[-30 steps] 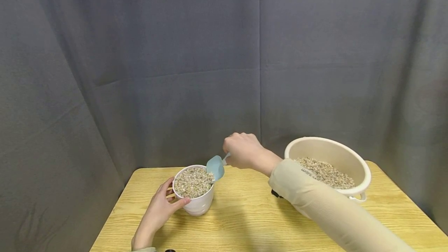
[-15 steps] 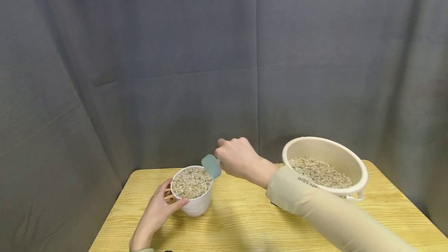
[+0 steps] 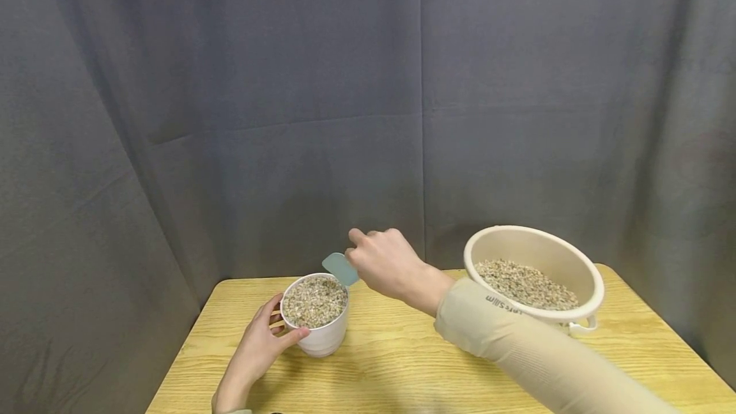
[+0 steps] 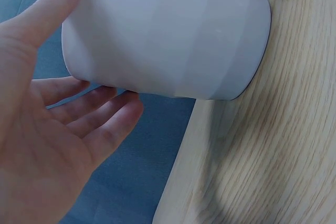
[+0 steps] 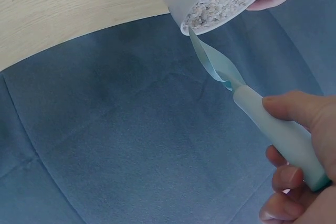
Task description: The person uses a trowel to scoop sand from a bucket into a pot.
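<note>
A white pot (image 3: 326, 341) stands on the table, filled nearly to its rim with pale, coarse granules (image 3: 314, 302). My left hand (image 3: 253, 349) holds the pot from the left, thumb at the near side near the rim and fingers against the far side. In my right hand (image 3: 388, 263) is a small pale blue-green trowel (image 3: 340, 268), gripped by its thick whitish handle (image 5: 278, 135). Its blade (image 5: 216, 60) is tilted, with the tip right at the pot's rim in the right wrist view. No granules show on the visible side of the blade.
A large cream basin (image 3: 554, 253) partly filled with similar granules stands at the right of the wooden table (image 3: 397, 375), partly behind the right sleeve (image 3: 517, 331). A grey-blue curtain (image 3: 316, 114) hangs behind and beside the table.
My right hand has shifted slightly left and turned, tipping the trowel blade over at the pot's right rim. The left hand keeps its hold on the pot.
</note>
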`<state>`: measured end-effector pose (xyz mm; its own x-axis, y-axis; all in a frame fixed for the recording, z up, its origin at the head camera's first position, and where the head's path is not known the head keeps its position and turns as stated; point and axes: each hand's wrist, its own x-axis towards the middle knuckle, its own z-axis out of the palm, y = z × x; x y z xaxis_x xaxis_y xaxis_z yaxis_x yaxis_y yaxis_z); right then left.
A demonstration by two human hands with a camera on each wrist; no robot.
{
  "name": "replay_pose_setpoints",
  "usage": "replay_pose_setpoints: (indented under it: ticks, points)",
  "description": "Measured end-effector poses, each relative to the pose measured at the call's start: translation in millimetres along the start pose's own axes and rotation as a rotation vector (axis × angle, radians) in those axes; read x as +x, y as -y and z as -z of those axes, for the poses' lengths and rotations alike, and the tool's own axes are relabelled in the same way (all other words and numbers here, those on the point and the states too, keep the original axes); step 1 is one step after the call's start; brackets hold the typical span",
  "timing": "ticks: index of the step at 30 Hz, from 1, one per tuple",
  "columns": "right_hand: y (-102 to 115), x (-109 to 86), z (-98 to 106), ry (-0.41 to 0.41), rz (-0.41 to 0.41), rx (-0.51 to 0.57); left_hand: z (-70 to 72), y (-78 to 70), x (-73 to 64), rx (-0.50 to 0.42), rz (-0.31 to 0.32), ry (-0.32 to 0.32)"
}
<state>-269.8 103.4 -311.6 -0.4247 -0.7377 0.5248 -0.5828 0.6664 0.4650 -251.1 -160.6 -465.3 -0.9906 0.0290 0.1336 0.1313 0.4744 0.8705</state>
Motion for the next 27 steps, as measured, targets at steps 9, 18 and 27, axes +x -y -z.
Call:
replay_pose_setpoints:
  ticks: [9, 18, 27]
  points:
    - [-2, -2.1, -2, -0.026, -0.012, 0.006, -0.4, 1.3, -2.2, 0.015, 0.021, -0.001]
    - [-10, -9.2, -4, -0.027, -0.085, 0.062, -1.0, 2.5, -1.3, 0.0, 0.023, 0.012]
    - [-13, -18.6, -11, -0.015, -0.137, 0.15, -1.2, 2.4, -0.5, -0.007, 0.02, 0.009]
